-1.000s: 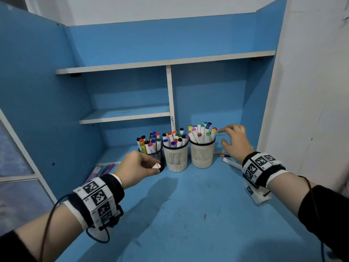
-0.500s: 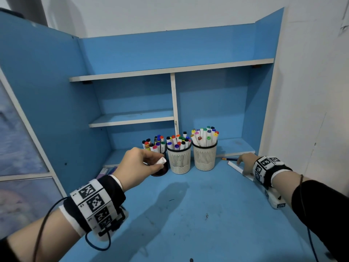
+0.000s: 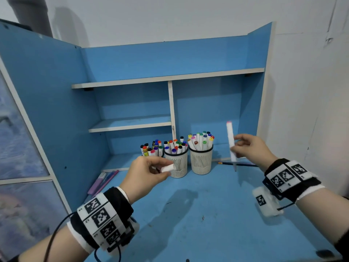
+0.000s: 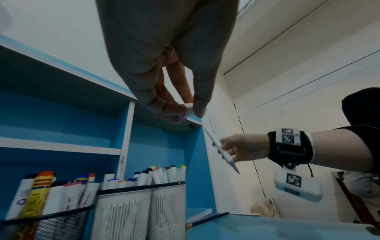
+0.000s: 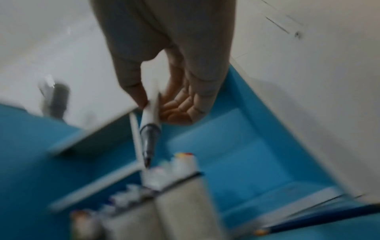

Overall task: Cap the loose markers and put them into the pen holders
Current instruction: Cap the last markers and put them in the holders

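Note:
My right hand (image 3: 245, 148) pinches a white marker (image 3: 230, 141) and holds it nearly upright above the desk, pink end up, bare grey tip (image 5: 147, 160) pointing down. My left hand (image 3: 149, 173) pinches a white marker cap (image 3: 167, 168) (image 4: 190, 111) in front of the holders. Two white mesh pen holders (image 3: 178, 166) (image 3: 201, 163) and a black mesh holder (image 4: 51, 222) stand at the back of the blue desk (image 3: 198, 224), each full of capped markers. The hands are apart, the cap left of the marker.
A blue pencil (image 3: 238, 164) lies on the desk behind my right hand. Purple and pink pens (image 3: 103, 181) lie at the left by the side panel. Blue shelves (image 3: 130, 123) rise behind the holders; a white wall (image 3: 311, 91) is at the right.
My right hand went down to the desk at the right, picked up the white marker and raised it upright. My left hand kept the cap and shifted slightly right.

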The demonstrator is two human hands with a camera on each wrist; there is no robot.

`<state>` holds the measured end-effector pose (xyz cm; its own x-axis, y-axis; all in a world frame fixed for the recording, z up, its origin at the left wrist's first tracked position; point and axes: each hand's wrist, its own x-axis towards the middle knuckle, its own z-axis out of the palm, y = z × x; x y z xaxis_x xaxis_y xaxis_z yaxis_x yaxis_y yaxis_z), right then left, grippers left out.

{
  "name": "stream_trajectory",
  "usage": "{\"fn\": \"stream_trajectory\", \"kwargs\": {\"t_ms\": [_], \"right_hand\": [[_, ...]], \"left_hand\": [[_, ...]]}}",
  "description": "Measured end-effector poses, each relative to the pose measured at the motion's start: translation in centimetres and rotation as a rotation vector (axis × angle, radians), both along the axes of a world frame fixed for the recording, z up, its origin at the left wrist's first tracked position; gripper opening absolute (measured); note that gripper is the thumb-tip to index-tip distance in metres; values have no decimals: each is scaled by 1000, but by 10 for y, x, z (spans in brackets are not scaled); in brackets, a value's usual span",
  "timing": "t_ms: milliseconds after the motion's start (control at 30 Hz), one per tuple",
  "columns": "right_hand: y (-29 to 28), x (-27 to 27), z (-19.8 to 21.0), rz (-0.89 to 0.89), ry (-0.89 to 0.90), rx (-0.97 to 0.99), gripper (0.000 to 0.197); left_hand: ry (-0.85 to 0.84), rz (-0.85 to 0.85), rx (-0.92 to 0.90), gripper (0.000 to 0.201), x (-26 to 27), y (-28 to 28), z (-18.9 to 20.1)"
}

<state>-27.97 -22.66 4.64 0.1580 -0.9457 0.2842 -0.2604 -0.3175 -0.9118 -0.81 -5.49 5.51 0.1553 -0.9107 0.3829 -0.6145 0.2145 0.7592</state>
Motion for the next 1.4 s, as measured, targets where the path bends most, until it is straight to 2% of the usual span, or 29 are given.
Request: {"fn": "stream_trajectory", "kwargs": {"t_ms": [100,200,433,633,800,933,1067,1233,1400], "right_hand": [[43,13,21,103,-320,19,18],[78,23,32,177,-554,24,17],[118,40,29,244,-776,31,19],[125,54,20,313,-836,131,18],[132,68,14,359,-863,149,20],[136,71,11,428,-914,160,23],[142,70,7,476,-923,132,35],[138,70,4,437,-863,123,31],[126,79,8,307,-738,47,22]], "left_hand": [[43,-47,-31,27,-11,0,-2],[86,-98,-67,28,-23,2,-1],[247,-176,-159,33,-40,6,5],[280,-182,-185,33,-38,7,5],[375,-190,-221,30,-39,10,3],[310,-199,-298,33,-36,14,-1],[261,-196,-347,34,-34,13,-4],[301,-188,-314,32,-33,7,-11],[399,-106,-238,36,-23,-8,-23]]}}
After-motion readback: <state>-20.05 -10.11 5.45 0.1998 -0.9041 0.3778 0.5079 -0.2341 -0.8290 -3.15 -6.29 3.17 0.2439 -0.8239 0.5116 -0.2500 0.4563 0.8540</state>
